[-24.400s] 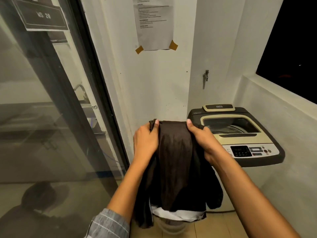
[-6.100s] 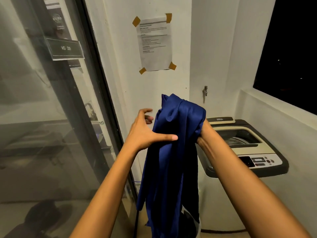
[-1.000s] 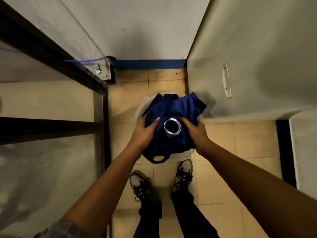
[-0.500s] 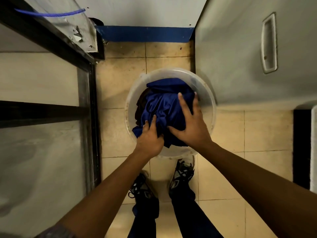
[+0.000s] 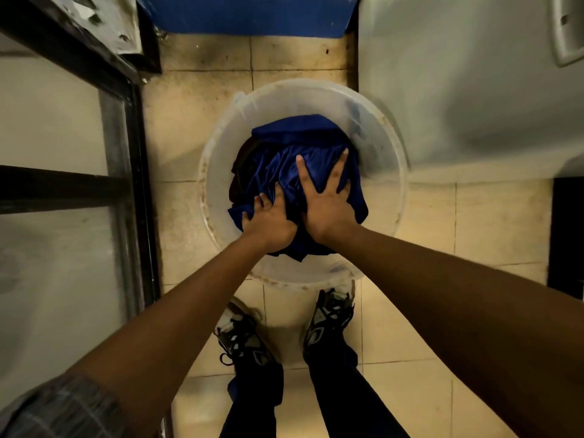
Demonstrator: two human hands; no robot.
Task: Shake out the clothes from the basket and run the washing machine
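Observation:
A round translucent plastic basket (image 5: 384, 143) stands on the tiled floor in front of my feet. A blue garment (image 5: 294, 134) fills its middle, with a dark brown garment (image 5: 241, 159) showing under it at the left. My right hand (image 5: 327, 197) lies flat with spread fingers on the blue cloth. My left hand (image 5: 268, 221) rests beside it on the cloth's near left edge, fingers bent down into the fabric. The white side of the washing machine (image 5: 474, 74) rises just right of the basket; its top is out of view.
A dark-framed glass door (image 5: 126, 172) runs along the left. A blue skirting strip (image 5: 246, 14) marks the wall at the far side. My two shoes (image 5: 328, 317) stand right behind the basket on beige tiles.
The view has come closer to the basket. Both hands have pushed the blue garment lower into it, and my right fingers have spread wider.

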